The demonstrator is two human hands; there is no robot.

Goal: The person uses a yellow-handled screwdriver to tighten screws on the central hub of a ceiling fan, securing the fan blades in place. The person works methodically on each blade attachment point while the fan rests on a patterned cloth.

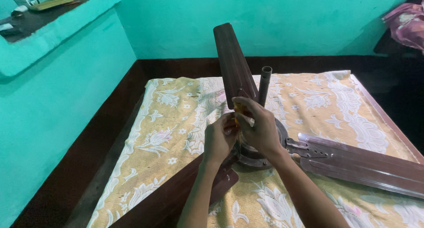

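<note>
A ceiling fan (256, 155) is laid on a patterned cloth (176, 131) spread over a bed (388, 117), set against the back wall. At the fan's middle, a downrod (264, 84) stands upright. One blade (232, 62) is raised behind the hub, a second blade (366, 164) is stretched out to the right, and a third blade (168, 201) runs forward to the left. Both hands are placed over the hub, the left hand (219, 139) just left of the right hand (258, 126), touching. A shelf (39, 9) is set high on the left wall, with small items on it.
</note>
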